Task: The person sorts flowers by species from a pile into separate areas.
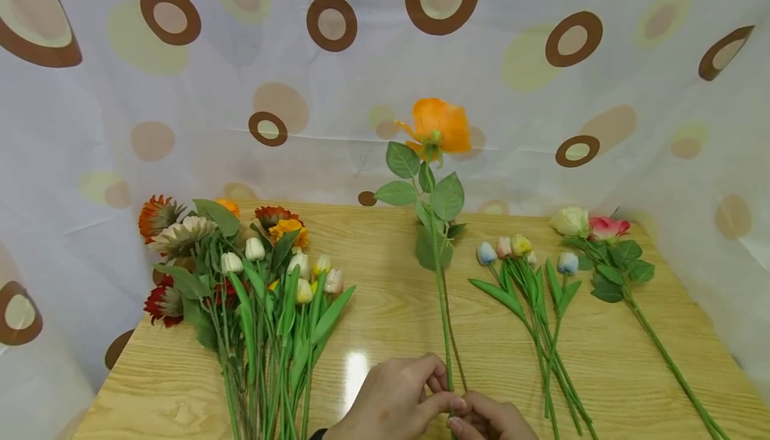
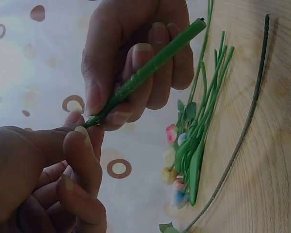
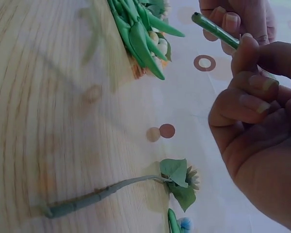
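A single orange rose (image 1: 442,126) with green leaves stands nearly upright in front of me, its stem (image 1: 442,293) running down between both hands. My left hand (image 1: 400,393) pinches the lower stem between thumb and fingers. Just below, my right hand (image 1: 493,416) grips the same stem near its cut end; in the left wrist view that green stem end (image 2: 167,53) sticks out past the fingers. Behind the rose lies another flower, whose thin brownish stem (image 1: 455,333) shows on the table while its head is hidden in the head view.
To the left lies a large bunch of white and yellow tulips (image 1: 301,279) with red, orange and cream flowers (image 1: 183,234). Several small tulips (image 1: 520,246) lie to the right. Farther right are a white rose (image 1: 571,222) and a pink rose (image 1: 607,227). A patterned curtain (image 1: 361,79) hangs behind the wooden table (image 1: 373,293).
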`<state>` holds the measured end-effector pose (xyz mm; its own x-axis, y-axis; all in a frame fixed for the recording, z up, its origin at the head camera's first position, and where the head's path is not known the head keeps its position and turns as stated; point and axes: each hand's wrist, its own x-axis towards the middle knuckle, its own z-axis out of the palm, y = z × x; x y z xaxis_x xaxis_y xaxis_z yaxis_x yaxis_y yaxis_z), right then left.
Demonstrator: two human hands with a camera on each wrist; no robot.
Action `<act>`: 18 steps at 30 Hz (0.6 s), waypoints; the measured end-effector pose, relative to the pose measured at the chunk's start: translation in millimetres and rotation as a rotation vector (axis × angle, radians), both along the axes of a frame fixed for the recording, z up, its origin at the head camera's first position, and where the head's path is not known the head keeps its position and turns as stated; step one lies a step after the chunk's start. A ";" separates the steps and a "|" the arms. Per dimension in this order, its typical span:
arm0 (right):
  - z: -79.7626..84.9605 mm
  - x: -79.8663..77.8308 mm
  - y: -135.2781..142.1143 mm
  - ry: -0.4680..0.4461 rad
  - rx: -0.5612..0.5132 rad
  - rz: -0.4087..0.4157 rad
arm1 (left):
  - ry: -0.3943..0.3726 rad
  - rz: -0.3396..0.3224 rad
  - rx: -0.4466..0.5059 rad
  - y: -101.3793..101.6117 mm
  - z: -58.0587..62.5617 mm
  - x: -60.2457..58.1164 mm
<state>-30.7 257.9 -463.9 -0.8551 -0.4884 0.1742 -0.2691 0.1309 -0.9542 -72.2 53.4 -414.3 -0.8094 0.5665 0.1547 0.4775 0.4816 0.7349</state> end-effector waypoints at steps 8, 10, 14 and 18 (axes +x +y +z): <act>13.3 2.8 17.5 0.166 0.302 -0.404 | -0.057 0.045 -0.035 -14.2 -1.9 -2.9; 18.9 1.5 34.4 0.163 0.424 -0.538 | -0.079 0.118 -0.063 -25.1 -3.2 -6.0; 23.9 -2.2 89.3 0.229 0.665 -0.774 | -0.017 0.320 -0.158 -54.1 -9.6 -11.5; 20.2 -6.2 162.1 0.116 0.916 -0.889 | 0.034 0.525 -0.293 -85.6 -15.2 -13.6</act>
